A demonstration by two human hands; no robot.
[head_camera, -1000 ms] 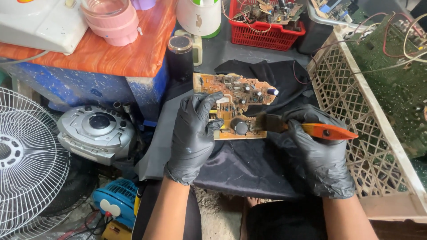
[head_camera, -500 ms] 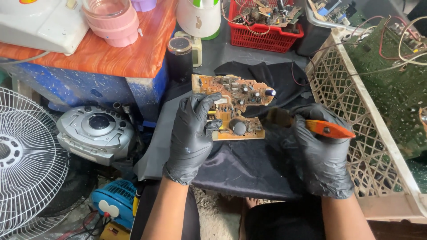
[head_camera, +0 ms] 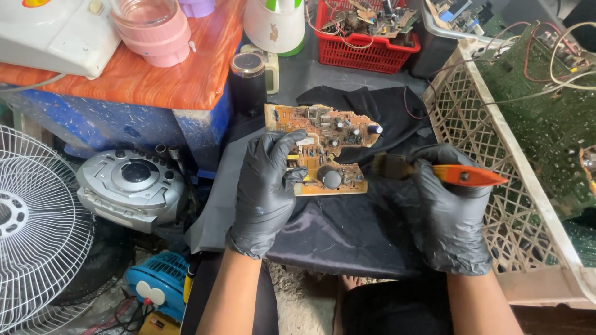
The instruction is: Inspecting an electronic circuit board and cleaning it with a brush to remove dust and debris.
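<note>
Fingers around orange-handled brush, long axis left-right, bristles toward circuit board

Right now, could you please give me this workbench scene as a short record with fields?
left hand: black glove, fingers grip the circuit board at its left edge
right hand: black glove, holds the orange-handled brush
brush bristles: just right of the board, contact unclear
under board: black cloth
right side: beige crate
behind: red basket
left side: silver CD player
</note>
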